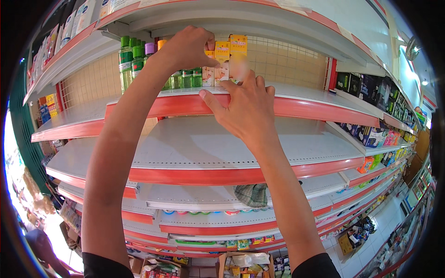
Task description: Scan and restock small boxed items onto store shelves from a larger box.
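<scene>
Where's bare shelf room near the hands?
Free: right of the yellow boxes on their shelf, toward the red upright; also the shelf directly below, behind its red front strip. Crowded: green bottles packed left of the boxes, near the left hand.

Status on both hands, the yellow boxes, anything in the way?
Left hand at yellow boxes, contact unclear. Right hand open, near their lower fronts. Boxes upright on shelf; green bottles close on left.

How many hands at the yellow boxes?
2: left hand up beside the yellow boxes; right hand lower, across the red shelf edge. No others show there; some fingertips are obscured.
</scene>
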The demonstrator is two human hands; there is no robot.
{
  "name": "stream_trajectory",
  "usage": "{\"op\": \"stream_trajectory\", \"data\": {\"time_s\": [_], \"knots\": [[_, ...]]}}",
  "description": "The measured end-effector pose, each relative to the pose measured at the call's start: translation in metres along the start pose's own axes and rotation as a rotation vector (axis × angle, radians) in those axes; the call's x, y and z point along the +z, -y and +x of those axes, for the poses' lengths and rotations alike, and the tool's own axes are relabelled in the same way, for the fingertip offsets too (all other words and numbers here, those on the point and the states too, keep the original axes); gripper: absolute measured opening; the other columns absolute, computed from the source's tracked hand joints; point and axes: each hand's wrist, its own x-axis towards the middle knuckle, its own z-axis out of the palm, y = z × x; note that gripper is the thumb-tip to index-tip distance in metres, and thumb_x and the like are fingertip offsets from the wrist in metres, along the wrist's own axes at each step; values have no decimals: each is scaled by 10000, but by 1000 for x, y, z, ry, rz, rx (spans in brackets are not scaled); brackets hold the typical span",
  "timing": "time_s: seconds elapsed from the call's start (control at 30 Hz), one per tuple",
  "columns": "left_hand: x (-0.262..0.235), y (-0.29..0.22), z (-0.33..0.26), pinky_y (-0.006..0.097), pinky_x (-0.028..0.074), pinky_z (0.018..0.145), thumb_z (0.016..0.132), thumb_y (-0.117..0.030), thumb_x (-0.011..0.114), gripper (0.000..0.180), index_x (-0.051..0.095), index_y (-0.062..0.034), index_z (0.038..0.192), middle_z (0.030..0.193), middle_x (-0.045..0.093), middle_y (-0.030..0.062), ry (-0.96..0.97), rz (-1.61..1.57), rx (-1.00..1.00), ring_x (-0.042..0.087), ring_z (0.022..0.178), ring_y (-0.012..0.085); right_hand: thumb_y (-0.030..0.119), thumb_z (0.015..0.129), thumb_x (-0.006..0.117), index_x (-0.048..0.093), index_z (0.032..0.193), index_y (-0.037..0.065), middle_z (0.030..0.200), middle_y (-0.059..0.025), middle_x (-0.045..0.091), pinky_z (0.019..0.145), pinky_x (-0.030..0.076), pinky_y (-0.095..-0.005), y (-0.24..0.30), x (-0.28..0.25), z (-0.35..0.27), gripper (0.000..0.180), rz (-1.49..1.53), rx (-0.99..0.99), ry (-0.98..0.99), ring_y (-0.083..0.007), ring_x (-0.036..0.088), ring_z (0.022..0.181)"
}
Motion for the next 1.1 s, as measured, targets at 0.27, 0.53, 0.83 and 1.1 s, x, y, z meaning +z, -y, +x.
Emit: {"op": "stream_trajectory", "data": {"time_s": [0.27, 0.53, 0.83, 1.1], "knots": [[3, 2, 0, 403, 505, 799, 622, -287, 851, 435, 660, 12, 873, 908, 685, 169, -38, 1, -7, 645, 879, 345, 672, 836, 518, 732, 1092, 140, 1052, -160, 550, 862, 375, -457, 6, -8, 8, 628, -95, 76, 160, -304, 518, 1036], [-23, -23, -41, 321, 493, 769, 721, -322, 801, 423, 670, 3, 958, 872, 684, 130, -367, -49, -68, 639, 808, 227, 562, 819, 610, 701, 1084, 119, 1060, -136, 547, 864, 373, -443, 0, -10, -21, 525, 70, -75, -81, -295, 517, 1019], [104, -108, -179, 273, 483, 778, 913, -217, 595, 308, 641, 18, 1107, 1032, 677, 82, -44, -940, -132, 617, 850, 161, 227, 899, 599, 605, 1054, 17, 751, -53, 546, 612, 448, -317, -77, -26, -348, 261, 811, 683, -2, -153, 517, 655], [222, -230, -236, 292, 490, 737, 926, -194, 552, 291, 646, 21, 1098, 1032, 676, 96, 436, -1618, -36, 617, 831, 189, 141, 894, 566, 654, 1012, 67, 877, -121, 682, 683, 510, -365, -14, -93, -767, 164, 455, 1641, 766, -228, 646, 712]]}}
